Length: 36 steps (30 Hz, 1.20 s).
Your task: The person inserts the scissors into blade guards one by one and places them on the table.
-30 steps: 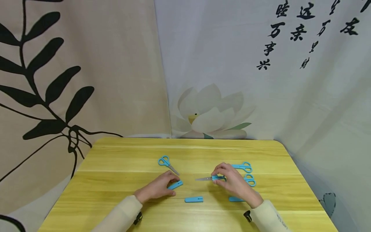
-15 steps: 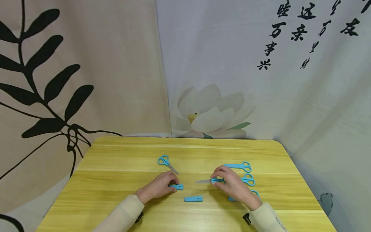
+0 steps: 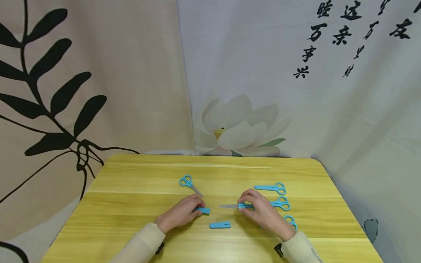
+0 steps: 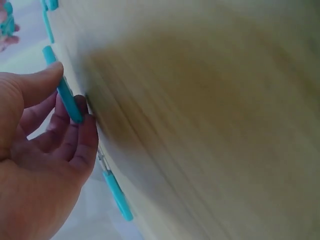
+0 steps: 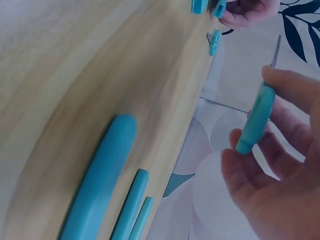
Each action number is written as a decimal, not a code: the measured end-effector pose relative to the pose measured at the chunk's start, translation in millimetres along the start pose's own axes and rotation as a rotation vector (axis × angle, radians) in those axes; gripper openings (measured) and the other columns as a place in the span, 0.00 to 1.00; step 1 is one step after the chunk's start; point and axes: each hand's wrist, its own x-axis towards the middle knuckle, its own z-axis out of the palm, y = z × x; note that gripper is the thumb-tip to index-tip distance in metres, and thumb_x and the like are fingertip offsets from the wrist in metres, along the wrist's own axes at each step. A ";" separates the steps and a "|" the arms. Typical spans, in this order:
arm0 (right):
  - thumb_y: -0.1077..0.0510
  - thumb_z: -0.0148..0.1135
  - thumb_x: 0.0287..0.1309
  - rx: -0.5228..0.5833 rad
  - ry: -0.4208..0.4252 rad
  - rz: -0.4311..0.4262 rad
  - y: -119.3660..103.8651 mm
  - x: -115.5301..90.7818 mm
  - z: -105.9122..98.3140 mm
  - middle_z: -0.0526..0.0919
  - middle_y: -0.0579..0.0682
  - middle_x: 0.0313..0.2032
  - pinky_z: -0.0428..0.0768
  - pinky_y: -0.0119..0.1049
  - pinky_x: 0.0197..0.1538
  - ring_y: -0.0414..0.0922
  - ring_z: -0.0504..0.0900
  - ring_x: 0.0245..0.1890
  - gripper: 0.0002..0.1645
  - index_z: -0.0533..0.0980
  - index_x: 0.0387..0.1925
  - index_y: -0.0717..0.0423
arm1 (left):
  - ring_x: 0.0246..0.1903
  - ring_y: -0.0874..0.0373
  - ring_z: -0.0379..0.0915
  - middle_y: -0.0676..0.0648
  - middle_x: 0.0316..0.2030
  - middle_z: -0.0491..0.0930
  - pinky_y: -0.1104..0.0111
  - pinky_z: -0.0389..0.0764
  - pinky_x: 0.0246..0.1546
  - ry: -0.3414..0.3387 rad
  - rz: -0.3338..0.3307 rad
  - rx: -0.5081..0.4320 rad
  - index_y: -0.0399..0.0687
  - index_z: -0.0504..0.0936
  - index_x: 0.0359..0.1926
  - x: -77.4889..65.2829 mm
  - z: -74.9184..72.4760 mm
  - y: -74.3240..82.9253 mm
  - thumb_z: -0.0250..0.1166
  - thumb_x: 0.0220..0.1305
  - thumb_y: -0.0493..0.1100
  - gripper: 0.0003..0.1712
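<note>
My left hand (image 3: 182,210) pinches a blue scissors cover (image 4: 66,95) between thumb and fingers, its slotted end pointing right. Across from it, my right hand (image 3: 261,210) grips a pair of blue-handled scissors (image 5: 258,117) by the handles; the bare metal blades (image 3: 228,206) point left toward the cover, with a gap between the two. A second blue cover (image 3: 220,225) lies on the table in front of and between the hands. Behind the left hand rests another pair of scissors (image 3: 188,181) with its blades uncovered.
At the right, covered scissors (image 3: 270,188) lie at the back, with two more pairs, the middle scissors (image 3: 283,204) and the front scissors (image 3: 291,221), partly hidden by the right hand. The wooden table (image 3: 148,171) ends at a printed curtain (image 3: 246,73).
The cover in the left hand has turned from slanted to nearly level and moved slightly right. The right hand has brought the scissors slightly left, narrowing the gap.
</note>
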 end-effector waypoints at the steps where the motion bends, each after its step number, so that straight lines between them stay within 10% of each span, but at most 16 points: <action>1: 0.63 0.76 0.59 0.000 0.002 -0.005 -0.5 -0.4 0.7 0.80 0.41 0.48 0.84 0.44 0.50 0.43 0.82 0.47 0.11 0.84 0.41 0.48 | 0.46 0.60 0.75 0.54 0.45 0.78 0.61 0.80 0.51 0.011 0.000 0.003 0.47 0.83 0.47 -1.0 0.1 1.2 0.67 0.72 0.39 0.06; 21: 0.59 0.74 0.61 -0.054 0.022 -0.058 -11.8 2.3 14.5 0.83 0.42 0.46 0.86 0.41 0.48 0.42 0.85 0.45 0.10 0.83 0.43 0.52 | 0.42 0.60 0.76 0.53 0.42 0.81 0.66 0.82 0.43 0.361 -0.001 -0.057 0.44 0.85 0.45 -23.5 2.5 32.0 0.72 0.64 0.33 0.09; 36: 0.59 0.74 0.62 -0.024 0.039 -0.068 -15.7 7.3 22.7 0.83 0.42 0.46 0.86 0.40 0.46 0.42 0.85 0.44 0.10 0.83 0.44 0.53 | 0.44 0.56 0.77 0.53 0.43 0.81 0.65 0.82 0.44 0.363 -0.037 -0.043 0.45 0.86 0.46 -24.0 3.6 36.1 0.72 0.65 0.34 0.10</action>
